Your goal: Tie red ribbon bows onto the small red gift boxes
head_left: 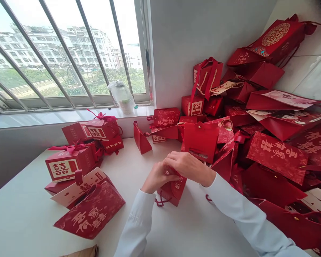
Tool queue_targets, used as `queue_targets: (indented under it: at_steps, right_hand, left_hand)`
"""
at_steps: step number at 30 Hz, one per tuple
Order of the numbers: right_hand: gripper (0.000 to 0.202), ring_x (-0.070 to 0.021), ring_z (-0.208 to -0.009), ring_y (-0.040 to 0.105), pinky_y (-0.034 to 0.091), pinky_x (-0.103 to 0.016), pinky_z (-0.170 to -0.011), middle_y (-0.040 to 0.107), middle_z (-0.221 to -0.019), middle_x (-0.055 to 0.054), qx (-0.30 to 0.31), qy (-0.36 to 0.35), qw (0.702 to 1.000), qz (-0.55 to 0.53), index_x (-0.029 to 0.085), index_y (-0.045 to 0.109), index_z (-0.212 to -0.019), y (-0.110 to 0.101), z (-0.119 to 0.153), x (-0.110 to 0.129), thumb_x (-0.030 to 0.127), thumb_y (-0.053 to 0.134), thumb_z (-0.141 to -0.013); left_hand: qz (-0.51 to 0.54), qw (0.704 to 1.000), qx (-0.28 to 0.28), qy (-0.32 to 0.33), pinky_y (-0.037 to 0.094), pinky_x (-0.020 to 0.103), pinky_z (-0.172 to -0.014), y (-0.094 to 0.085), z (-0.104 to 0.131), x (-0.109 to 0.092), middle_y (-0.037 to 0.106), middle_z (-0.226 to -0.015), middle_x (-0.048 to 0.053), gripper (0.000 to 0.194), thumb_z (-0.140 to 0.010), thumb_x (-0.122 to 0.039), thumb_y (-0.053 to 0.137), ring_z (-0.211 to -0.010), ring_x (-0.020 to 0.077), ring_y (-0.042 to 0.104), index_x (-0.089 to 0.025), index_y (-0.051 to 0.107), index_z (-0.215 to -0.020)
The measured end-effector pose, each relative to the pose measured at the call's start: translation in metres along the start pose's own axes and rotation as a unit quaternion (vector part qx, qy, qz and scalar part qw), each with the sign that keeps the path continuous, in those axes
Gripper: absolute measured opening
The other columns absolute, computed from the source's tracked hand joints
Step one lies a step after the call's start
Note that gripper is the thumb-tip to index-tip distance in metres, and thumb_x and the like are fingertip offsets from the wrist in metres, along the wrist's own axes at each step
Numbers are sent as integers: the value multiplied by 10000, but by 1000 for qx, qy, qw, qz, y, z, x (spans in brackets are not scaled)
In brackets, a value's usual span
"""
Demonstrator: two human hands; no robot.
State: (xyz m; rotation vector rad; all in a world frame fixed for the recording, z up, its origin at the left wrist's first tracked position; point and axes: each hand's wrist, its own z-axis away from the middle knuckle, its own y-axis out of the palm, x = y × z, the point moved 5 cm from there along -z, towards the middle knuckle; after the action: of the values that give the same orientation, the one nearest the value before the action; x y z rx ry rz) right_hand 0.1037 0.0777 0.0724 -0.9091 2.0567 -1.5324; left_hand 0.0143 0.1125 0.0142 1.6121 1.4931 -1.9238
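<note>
A small red gift bag (177,191) with gold characters and a dark red cord (162,202) at its near side rests on the white table in front of me. My left hand (158,175) is closed on its upper left part. From the right, my right hand (185,167) grips its top edge, the fingertips of both hands meeting there. My fingers hide much of the bag's top. Just beyond my hands stands a larger bright red bag (200,137) with its flap up.
Red gift boxes (69,162) and a patterned bag (92,212) stand at the left on the white table (21,214). A large heap of red bags (276,153) fills the right side. A plastic-wrapped cup (124,100) sits on the windowsill behind bars.
</note>
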Motion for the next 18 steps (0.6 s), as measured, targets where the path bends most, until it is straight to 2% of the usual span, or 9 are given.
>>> queue_targets:
  at_steps: [2, 4, 5, 7, 8, 10, 13, 15, 18]
  right_hand:
    - [173, -154, -704, 513, 379, -254, -595, 578, -779, -28, -13, -24, 999, 35, 168, 572, -871, 0, 4, 14, 48, 447, -865]
    - [237, -159, -704, 526, 394, -269, -623, 580, -780, -24, -28, -4, 999, 39, 180, 573, -923, 0, 15, 27, 21, 408, -862]
    - [281, -160, -690, 532, 399, -273, -621, 578, -776, -20, -35, 24, 999, 30, 188, 568, -969, 1, 23, 32, 6, 390, -852]
    - [348, -165, -706, 562, 415, -267, -603, 594, -864, -24, -45, 127, 990, -29, 222, 515, -1125, 4, 42, 37, 42, 418, -845]
    - [389, -162, -711, 577, 433, -269, -615, 597, -945, -32, -59, 180, 979, -71, 244, 472, -1192, 6, 53, 39, 75, 443, -843]
    - [391, -132, -637, 583, 458, -259, -614, 586, -1007, -29, -94, 288, 939, -163, 263, 458, -1194, 13, 75, 38, 116, 472, -833]
    - [280, -96, -504, 545, 452, -234, -547, 585, -864, 12, -106, 417, 853, -295, 240, 519, -1080, 32, 97, 30, 213, 549, -803]
    - [221, -98, -502, 527, 431, -231, -533, 585, -797, 22, -117, 454, 819, -330, 225, 569, -999, 41, 100, 20, 306, 576, -794]
    - [257, -125, -597, 524, 404, -235, -567, 614, -786, 3, -155, 439, 815, -344, 206, 639, -911, 47, 88, 6, 422, 583, -783]
  left_hand:
    - [-23, 1000, -12, 11, 331, 196, -511, 0, 0, -2, 546, -572, -38, 169, -695, -250, 580, -585, 115, 484, -139, 561, -569]
    - [-37, 999, -24, 15, 317, 189, -509, -1, 1, -5, 537, -551, -47, 140, -693, -192, 521, -571, 104, 470, -135, 564, -573]
    - [-35, 999, -32, 12, 324, 187, -518, -2, 1, -6, 548, -554, -46, 125, -686, -173, 510, -571, 100, 473, -136, 572, -585]
    - [-12, 999, -44, 0, 357, 184, -549, -2, 2, -8, 594, -587, -35, 102, -686, -169, 523, -586, 100, 497, -140, 604, -631]
    - [2, 999, -53, -8, 371, 185, -560, -3, 3, -8, 613, -602, -26, 97, -692, -184, 540, -592, 102, 509, -143, 618, -653]
    - [26, 997, -73, -23, 388, 188, -564, -3, 4, -6, 634, -610, -11, 101, -705, -220, 571, -591, 106, 522, -147, 636, -684]
    - [34, 994, -96, -33, 396, 191, -563, -1, 6, -4, 664, -640, 1, 107, -719, -235, 584, -587, 105, 525, -155, 654, -715]
    - [28, 994, -103, -32, 403, 190, -569, 0, 6, -4, 685, -683, 3, 99, -723, -219, 578, -598, 104, 537, -163, 660, -723]
    - [9, 993, -112, -32, 408, 188, -573, 1, 7, -7, 696, -707, -1, 85, -718, -198, 575, -609, 105, 557, -171, 654, -700]
